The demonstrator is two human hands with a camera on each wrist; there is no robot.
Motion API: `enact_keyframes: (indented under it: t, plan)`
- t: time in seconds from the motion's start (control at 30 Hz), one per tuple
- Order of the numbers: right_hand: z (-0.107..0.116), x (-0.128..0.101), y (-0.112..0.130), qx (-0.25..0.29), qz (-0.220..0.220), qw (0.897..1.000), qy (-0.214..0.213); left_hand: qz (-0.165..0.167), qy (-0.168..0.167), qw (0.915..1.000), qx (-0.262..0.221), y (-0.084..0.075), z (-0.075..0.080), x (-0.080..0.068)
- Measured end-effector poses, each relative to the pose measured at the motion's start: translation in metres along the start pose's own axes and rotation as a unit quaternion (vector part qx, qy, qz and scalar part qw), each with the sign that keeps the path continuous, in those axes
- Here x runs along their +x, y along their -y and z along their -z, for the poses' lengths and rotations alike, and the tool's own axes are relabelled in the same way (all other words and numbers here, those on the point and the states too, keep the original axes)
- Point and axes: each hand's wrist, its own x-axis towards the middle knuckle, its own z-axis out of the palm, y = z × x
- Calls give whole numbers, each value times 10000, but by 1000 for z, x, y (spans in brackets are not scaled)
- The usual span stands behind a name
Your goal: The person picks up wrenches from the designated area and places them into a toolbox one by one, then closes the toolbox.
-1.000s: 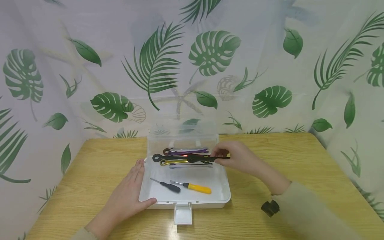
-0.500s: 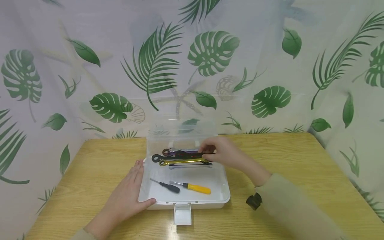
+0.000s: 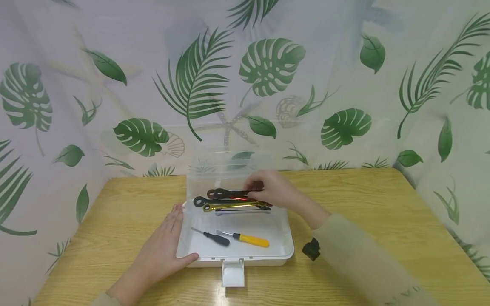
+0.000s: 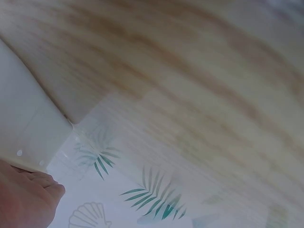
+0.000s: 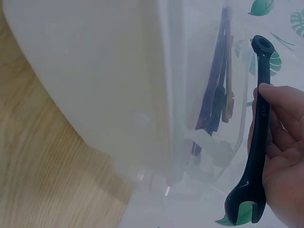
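A black combination wrench [image 5: 260,123] is pinched between the thumb and fingers of my right hand [image 3: 272,187], its ring end pointing left in the head view. It overlaps several wrenches at the back of the white toolbox [image 3: 264,262], among them a gold wrench [image 3: 229,207] and a black ring-ended one [image 3: 199,202]. Nearer the front of the box lie a black-handled screwdriver [image 3: 218,239] and a yellow-handled screwdriver [image 3: 255,241]. My left hand [image 3: 162,242] rests along the box's left side with straight fingers, thumb over the front rim.
The box's clear lid [image 3: 264,163] stands raised at the back. A white latch [image 3: 233,274] hangs down at the front. Under the box is a wooden table [image 3: 344,191], with a leaf-patterned sheet [image 3: 306,25] behind it.
My right hand has moved left over the box with the black wrench, which now covers much of the purple and silver wrenches. My left hand stays in place.
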Motion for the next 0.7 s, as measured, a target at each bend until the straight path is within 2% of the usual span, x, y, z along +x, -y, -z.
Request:
enact_keyframes:
  t: [0.27,0.7]
  plan:
    - [-7,8,3,-159,121,9997,118,-20,-10,10000,-40,0,0,1]
    - [-16,12,8,-374,195,9991,2,37,-2,10000,-73,0,-1,0]
